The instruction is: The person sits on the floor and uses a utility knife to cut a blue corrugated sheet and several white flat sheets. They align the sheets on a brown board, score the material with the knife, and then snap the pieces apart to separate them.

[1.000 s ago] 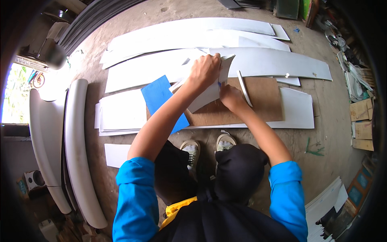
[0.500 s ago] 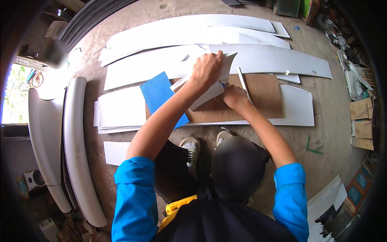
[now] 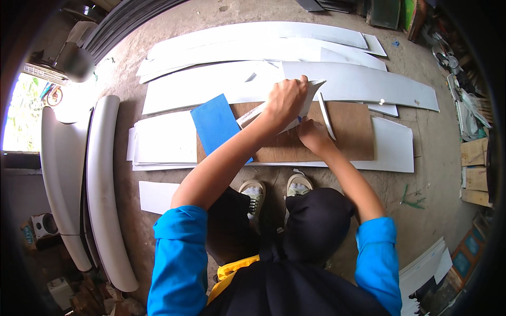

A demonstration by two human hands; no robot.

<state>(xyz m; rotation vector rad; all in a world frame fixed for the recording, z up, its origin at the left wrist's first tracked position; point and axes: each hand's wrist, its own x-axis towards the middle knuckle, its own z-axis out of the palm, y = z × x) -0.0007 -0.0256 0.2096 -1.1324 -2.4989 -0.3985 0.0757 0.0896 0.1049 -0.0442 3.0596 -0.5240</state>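
Note:
My left hand point(image 3: 287, 102) is closed round the upper edge of a bent white sheet point(image 3: 314, 94), holding it tilted up over a brown board point(image 3: 350, 134). Just below and to the right, my right hand point(image 3: 314, 135) has its fingers closed at the sheet's lower side. A small blue bit of something shows at its fingertips; the rest is hidden, so its kind cannot be told. A narrow white strip point(image 3: 327, 118) lies on the board, right of my right hand. Left of my hands, a blue ribbed sheet point(image 3: 215, 124) rests partly on the board and partly under my left forearm.
Long white panels point(image 3: 358, 81) lie in layers on the concrete floor beyond the board. A white panel point(image 3: 392, 145) lies under the board. Two long rounded white pieces point(image 3: 108, 195) stand at left. Wooden blocks point(image 3: 474, 174) and scrap line the right side. My shoes point(image 3: 253, 197) are just before the board.
Both hands have shifted slightly right and nearer. The white sheet has turned, and much less of its broad face shows between my hands. The whole view has also shifted a little.

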